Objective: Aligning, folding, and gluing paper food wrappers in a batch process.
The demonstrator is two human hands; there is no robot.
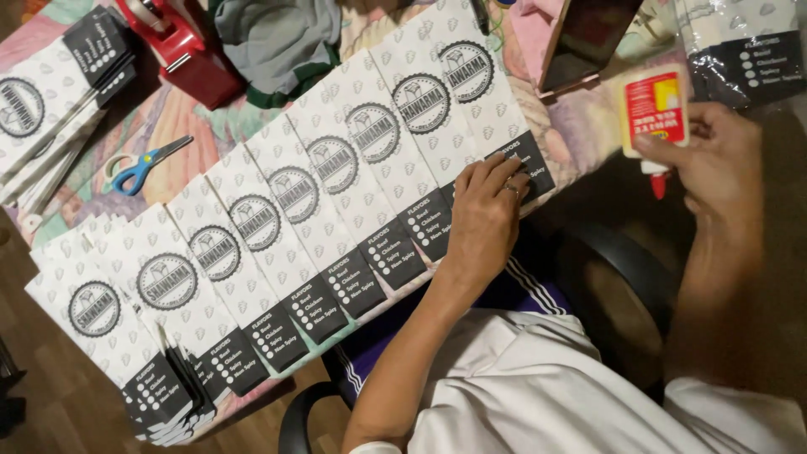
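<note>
Several white paper bags (pixel 336 181) with round black emblems and black bottom bands lie overlapped in a diagonal row across the table. My left hand (pixel 486 217) rests flat on the black band of the bag at the right end of the row, a ring on one finger. My right hand (pixel 714 160) holds a white glue bottle (pixel 654 113) with a red label, its red tip pointing down, off the table's edge to the right of the row.
A stack of more bags (pixel 42 118) lies at far left, blue-handled scissors (pixel 139 166) beside it. A red tape dispenser (pixel 181 46), grey cloth (pixel 277 38), a dark phone (pixel 588 38) and a plastic-wrapped bag pack (pixel 740 50) sit along the back. A black chair arm (pixel 626 269) curves below.
</note>
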